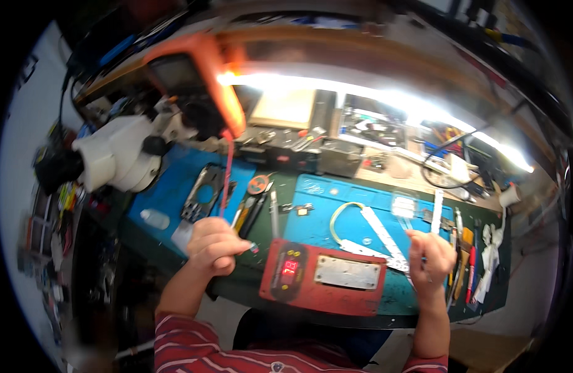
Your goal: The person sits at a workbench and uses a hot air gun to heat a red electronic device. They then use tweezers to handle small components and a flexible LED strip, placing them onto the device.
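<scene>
My left hand (215, 248) is closed in a pinch left of a red heating station (327, 301). A tiny dark part (254, 247) with a coloured spot shows at its fingertips; its kind is too small to tell. My right hand (430, 258) is closed, raised past the station's right end. Two thin pale prongs, which look like tweezers (406, 224), stick out from its fingertips; the rest is hidden in the hand. The station has a lit red display (289, 268) and a silver metal plate (347, 272) in its top.
A white LED strip (386, 239) with a cable lies on the blue mat (311, 233). A phone frame (202, 193) lies at left, under a microscope (115, 154) and an orange multimeter (202, 81). Brushes and pens (463, 255) lie at right. A solder spool (258, 184) lies near screwdrivers.
</scene>
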The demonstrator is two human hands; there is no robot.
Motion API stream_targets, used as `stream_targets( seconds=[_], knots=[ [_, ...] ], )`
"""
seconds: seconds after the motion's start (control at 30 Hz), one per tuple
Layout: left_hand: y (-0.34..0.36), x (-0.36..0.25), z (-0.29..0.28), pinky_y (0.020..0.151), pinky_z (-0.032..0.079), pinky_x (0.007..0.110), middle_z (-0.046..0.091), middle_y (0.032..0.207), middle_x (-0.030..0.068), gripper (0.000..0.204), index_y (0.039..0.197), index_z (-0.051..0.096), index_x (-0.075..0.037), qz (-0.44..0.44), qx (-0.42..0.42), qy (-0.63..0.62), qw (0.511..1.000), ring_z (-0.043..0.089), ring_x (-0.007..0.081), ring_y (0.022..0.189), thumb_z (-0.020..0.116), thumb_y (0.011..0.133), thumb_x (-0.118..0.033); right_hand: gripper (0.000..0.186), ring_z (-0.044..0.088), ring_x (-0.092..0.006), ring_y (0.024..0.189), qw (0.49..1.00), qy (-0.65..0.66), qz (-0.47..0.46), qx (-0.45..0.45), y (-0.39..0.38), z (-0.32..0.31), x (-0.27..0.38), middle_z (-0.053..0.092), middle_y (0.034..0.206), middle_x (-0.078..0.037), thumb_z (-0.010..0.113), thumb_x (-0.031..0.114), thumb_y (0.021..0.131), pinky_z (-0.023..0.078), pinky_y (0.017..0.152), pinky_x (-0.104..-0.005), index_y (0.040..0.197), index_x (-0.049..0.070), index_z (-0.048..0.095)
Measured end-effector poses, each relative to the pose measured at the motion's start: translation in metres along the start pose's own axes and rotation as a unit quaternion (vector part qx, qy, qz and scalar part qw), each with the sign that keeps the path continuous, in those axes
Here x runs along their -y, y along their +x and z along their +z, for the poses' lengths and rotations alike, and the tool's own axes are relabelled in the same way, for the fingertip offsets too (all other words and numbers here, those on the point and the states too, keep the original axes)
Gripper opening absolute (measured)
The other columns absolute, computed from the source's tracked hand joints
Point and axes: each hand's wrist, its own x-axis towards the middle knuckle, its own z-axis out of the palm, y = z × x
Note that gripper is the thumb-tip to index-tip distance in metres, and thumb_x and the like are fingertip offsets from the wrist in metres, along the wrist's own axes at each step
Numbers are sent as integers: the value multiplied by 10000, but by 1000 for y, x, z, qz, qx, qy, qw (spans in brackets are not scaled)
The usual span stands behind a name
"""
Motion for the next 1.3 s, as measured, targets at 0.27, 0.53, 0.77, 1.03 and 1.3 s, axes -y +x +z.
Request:
stream_targets(
  seconds=[0.27, 0.53, 0.77, 1.03, 1.3],
  knots=[
    [2, 1, 1, 499, 450, 283, 565, 567, -29, 513, 899, 682, -46, -9, 9, 7, 1000, 574, 144, 482, 408, 1128, -414, 175, 578, -180, 567, 998, -4, 64, 1, -9, 0, 7, 656, 735, -112, 578, 15, 1009, 446, 535, -318, 960, -63, 727],
    [-4, 12, 8, 437, 407, 291, 602, 621, 4, 328, 932, 707, -16, 10, 8, -53, 999, 532, 147, 456, 545, 1078, -262, 225, 561, -124, 635, 992, -17, 124, 7, -16, 7, 9, 636, 748, -80, 573, 96, 1061, 440, 590, -263, 1016, -51, 737],
    [-6, 13, 11, 451, 411, 282, 560, 572, -13, 388, 957, 704, -10, 9, 34, -30, 999, 535, 137, 459, 470, 1117, -274, 203, 601, -130, 656, 995, 5, 101, -9, -20, 7, 6, 678, 793, -78, 602, 108, 1041, 463, 612, -270, 1030, -19, 759],
    [3, 6, 8, 460, 399, 288, 555, 574, -8, 346, 899, 714, -14, -33, 60, -28, 997, 534, 129, 456, 505, 1089, -213, 45, 601, -232, 550, 999, 16, 25, -29, -6, 7, 8, 668, 702, -108, 706, 8, 931, 452, 522, -333, 925, -6, 748],
    [2, 2, 10, 480, 388, 290, 543, 555, -15, 419, 884, 695, -46, -71, 70, 9, 995, 520, 132, 456, 465, 1116, -309, 38, 570, -218, 485, 999, 30, -19, -33, -5, 7, 9, 607, 621, -55, 744, 44, 881, 419, 447, -340, 851, 39, 722]
  ],
)
